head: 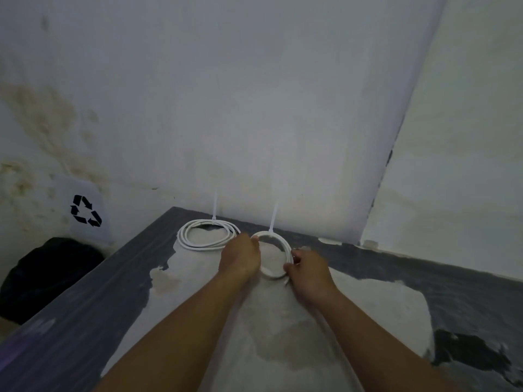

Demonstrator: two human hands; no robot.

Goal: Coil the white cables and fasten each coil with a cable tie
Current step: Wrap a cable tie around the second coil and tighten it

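Note:
Two white cable coils lie on the worn grey tabletop near the wall corner. The left coil lies flat, and a white cable tie on its far side sticks straight up. The smaller right coil is held between my two hands, and its cable tie stands up from its far edge. My left hand grips this coil's left side. My right hand pinches its right side, where a loose cable end pokes out below the fingers.
Stained white walls meet in a corner just behind the coils. A white bin with a black recycling symbol and a black bag sit beyond the table's left edge. Small white scraps lie along the back right wall.

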